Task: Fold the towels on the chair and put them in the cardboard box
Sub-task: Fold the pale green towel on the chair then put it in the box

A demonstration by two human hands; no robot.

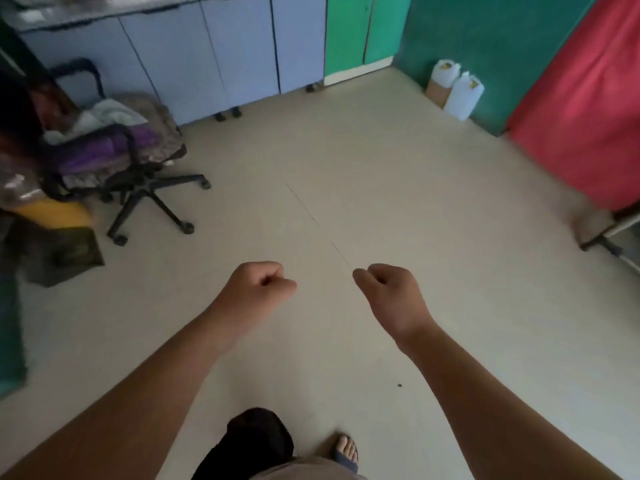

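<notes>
Over the bare floor (398,188), both hands are clenched into empty fists: the left hand (258,289) and right hand (391,294). Well apart, far left, towels (114,133) lie heaped on the black office chair (138,181).

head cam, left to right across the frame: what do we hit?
Chair piled with towels → left hand → right hand → two white jugs by the far wall → red cloth. Both hands are closed in loose fists, holding nothing.
</notes>
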